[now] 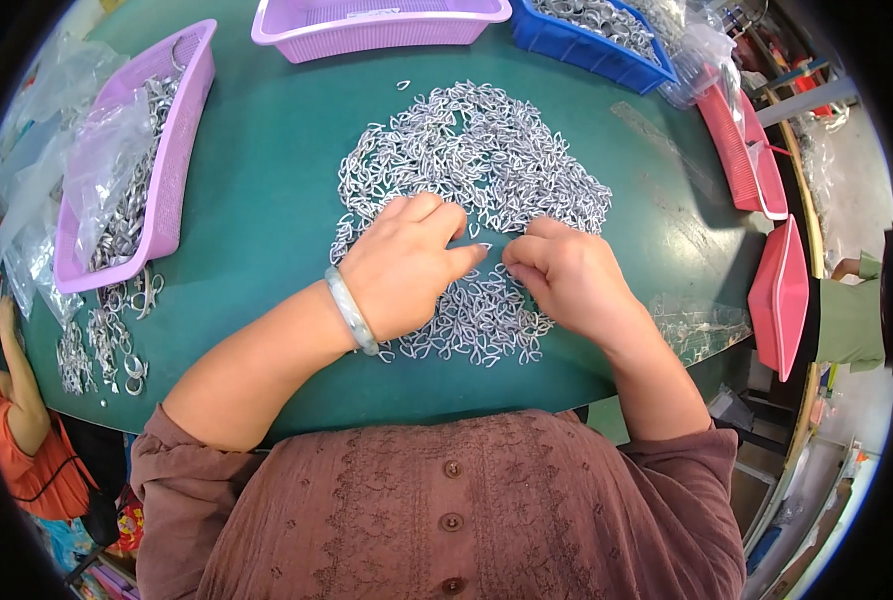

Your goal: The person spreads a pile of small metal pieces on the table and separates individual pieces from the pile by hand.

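A large heap of small silver teardrop-shaped metal links [471, 140] is spread over the middle of the green tabletop. A smaller heap of the same links [481, 320] lies nearer my body. My left hand [401, 262], with a pale bangle [351, 310] at its wrist, rests at the near left edge of the big heap, its fingers curled in. Its thumb points right, and a tiny silvery bit shows at the tip. Between the two heaps, my right hand [571, 275] is closed in a pinch. Whatever lies inside its fingers is hidden.
At the left stands a purple basket [198, 120] of metal parts and plastic bags, with loose silver pieces [106, 345] beside it. Another purple basket [386, 38] and a blue bin [596, 50] stand at the back. Red trays [778, 300] line the right edge. Other people are partly visible at both sides.
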`<state>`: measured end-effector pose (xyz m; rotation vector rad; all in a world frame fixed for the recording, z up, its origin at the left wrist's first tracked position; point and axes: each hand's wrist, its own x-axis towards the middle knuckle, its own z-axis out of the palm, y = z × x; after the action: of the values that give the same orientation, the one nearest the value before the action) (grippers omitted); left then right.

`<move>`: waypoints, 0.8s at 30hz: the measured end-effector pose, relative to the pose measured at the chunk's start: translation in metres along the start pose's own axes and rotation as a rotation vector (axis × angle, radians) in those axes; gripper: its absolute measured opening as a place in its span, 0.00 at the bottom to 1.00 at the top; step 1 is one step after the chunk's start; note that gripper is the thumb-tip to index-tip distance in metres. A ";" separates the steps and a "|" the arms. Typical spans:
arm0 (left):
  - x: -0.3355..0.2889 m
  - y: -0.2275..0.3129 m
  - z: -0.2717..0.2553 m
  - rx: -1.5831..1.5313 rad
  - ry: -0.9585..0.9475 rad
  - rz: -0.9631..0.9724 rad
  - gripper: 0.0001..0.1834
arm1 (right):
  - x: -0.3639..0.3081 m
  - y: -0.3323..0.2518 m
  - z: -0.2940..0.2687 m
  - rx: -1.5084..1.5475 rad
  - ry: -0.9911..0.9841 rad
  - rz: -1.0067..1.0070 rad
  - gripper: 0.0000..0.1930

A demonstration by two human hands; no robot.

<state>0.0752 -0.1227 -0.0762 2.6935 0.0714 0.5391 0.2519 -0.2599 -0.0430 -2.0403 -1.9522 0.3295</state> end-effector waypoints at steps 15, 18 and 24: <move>-0.009 -0.009 -0.011 0.023 0.044 -0.093 0.16 | 0.007 -0.004 0.000 0.064 0.022 -0.096 0.14; -0.010 -0.009 -0.010 0.008 0.030 -0.065 0.16 | 0.008 -0.003 -0.001 -0.118 0.011 0.029 0.14; -0.009 -0.011 -0.012 -0.074 0.094 -0.061 0.14 | 0.008 0.004 0.007 -0.016 0.150 -0.036 0.07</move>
<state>0.0629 -0.1091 -0.0730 2.5847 0.1553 0.6363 0.2533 -0.2518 -0.0501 -1.9756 -1.9043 0.1480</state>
